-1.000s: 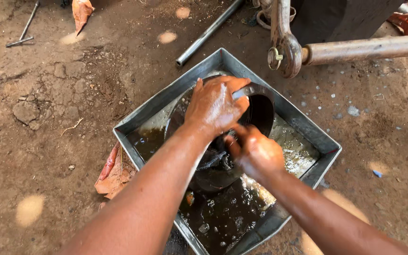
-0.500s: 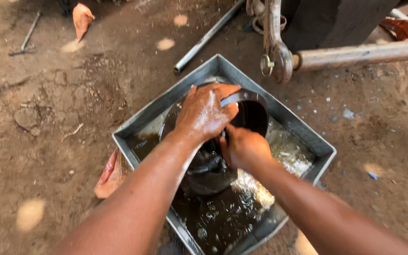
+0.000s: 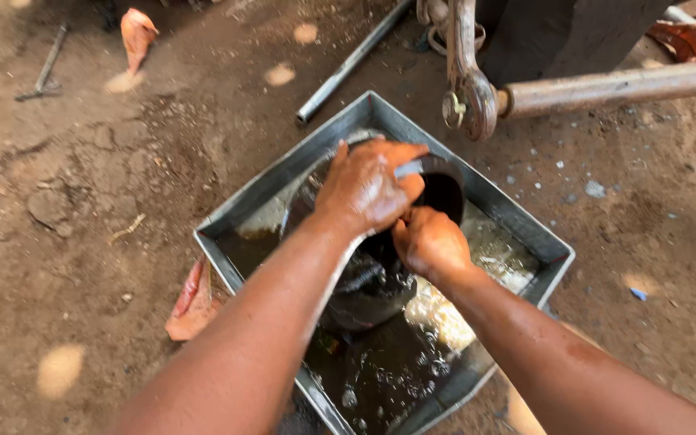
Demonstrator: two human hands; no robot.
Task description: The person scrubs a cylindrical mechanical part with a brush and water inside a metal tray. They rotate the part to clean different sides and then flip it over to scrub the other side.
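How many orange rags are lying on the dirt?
2. One orange rag lies at the top left, one crumpled rag lies beside the metal tray's left edge. More may lie outside the view.

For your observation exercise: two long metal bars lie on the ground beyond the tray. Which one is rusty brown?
The thick bar at upper right, joined to a knuckle; the thin pipe near the tray's far corner is grey.

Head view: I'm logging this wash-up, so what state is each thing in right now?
Metal tray: on the dirt, holding dark, bubbly liquid.
Dark round part: in the tray, wet, open end up.
Left hand: gripping the part's rim.
Right hand: closed, against the part; what it holds is hidden.
Steel rod: lying on the ground.
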